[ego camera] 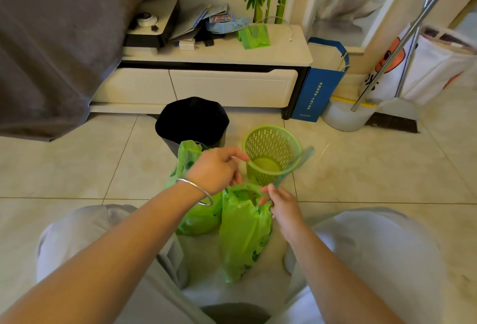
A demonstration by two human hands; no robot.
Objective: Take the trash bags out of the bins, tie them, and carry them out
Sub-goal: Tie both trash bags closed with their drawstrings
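Two green trash bags lie on the tiled floor between my knees. The nearer green bag (242, 236) has its mouth pulled up. My right hand (282, 205) pinches one of its handle strips (296, 162), which stretches blurred toward the upper right. My left hand (215, 167), with a silver bangle on the wrist, hovers over the bags with fingers curled near the nearer bag's mouth; its grip is hidden. The second green bag (196, 218) sits left, partly behind my left arm. Beyond stand an empty green slotted bin (272, 154) and a bin with a black liner (192, 119).
A low white TV cabinet (206, 75) runs along the back with papers and a roll of green bags (254, 35) on top. A blue paper bag (320, 83), a white dustpan, a broom and metal poles stand at right. A grey cloth hangs at left.
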